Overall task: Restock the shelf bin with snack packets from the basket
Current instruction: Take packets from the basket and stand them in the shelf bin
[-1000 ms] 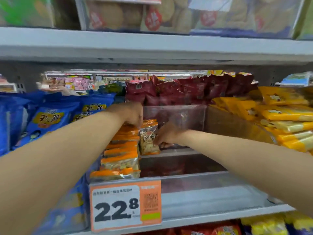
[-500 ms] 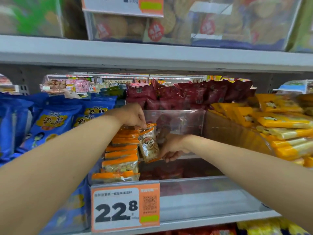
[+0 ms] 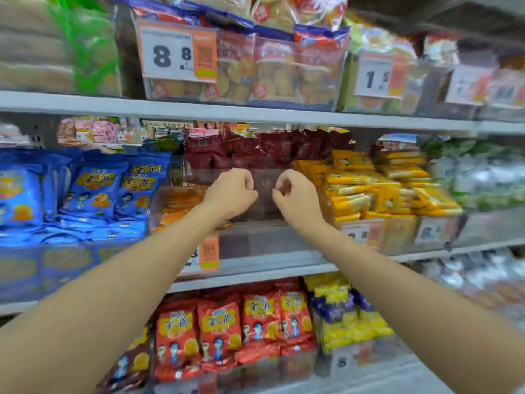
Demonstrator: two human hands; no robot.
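Note:
A clear plastic shelf bin [image 3: 264, 243] sits on the middle shelf, with a stack of orange-topped snack packets [image 3: 181, 200] in its left part. My left hand [image 3: 231, 194] and my right hand [image 3: 295, 199] hover side by side above and in front of the bin, a little apart. The fingers of both are curled and hold nothing. An orange price tag [image 3: 208, 253] hangs on the bin's front, partly behind my left forearm. The basket is out of view. The picture is blurred by motion.
Blue packets [image 3: 93, 189] fill the bin to the left and yellow packets [image 3: 377, 183] the one to the right. Dark red packets [image 3: 255, 146] lie behind. The upper shelf edge [image 3: 255, 115] runs just above. Red packets [image 3: 227, 331] fill the shelf below.
Both hands have let go of the orange-topped packet in the bin and drawn back and up, empty. The view has pulled away from the shelf and tilted upward.

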